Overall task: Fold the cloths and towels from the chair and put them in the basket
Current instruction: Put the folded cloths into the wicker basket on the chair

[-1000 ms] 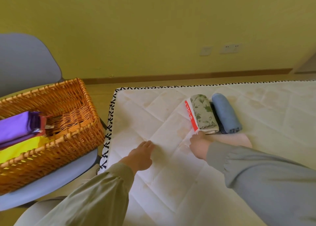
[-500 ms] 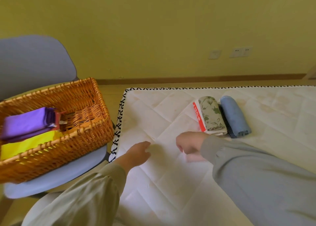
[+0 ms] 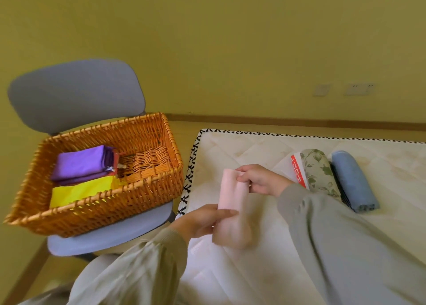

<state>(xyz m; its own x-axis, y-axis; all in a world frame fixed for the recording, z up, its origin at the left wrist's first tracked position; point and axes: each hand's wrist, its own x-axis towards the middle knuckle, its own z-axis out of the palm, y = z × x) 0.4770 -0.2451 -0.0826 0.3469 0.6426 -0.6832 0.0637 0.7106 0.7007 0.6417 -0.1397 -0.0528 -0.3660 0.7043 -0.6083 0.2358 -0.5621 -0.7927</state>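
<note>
A folded pink cloth hangs above the white quilted mattress, held between both hands. My right hand pinches its far end. My left hand grips its near part, thumb on top. To the left, a wicker basket stands on the grey chair. In the basket lie a folded purple cloth and a yellow cloth. On the mattress at the right lie a rolled floral cloth and a rolled blue towel.
A red and white folded item lies beside the floral roll. The mattress edge with black stitching runs close to the basket. A yellow wall with sockets stands behind. My sleeves cover the near mattress.
Both hands were low on the mattress near the pink cloth. Now they have lifted it, folded, above the mattress and shifted left toward the basket. The view has swung left.
</note>
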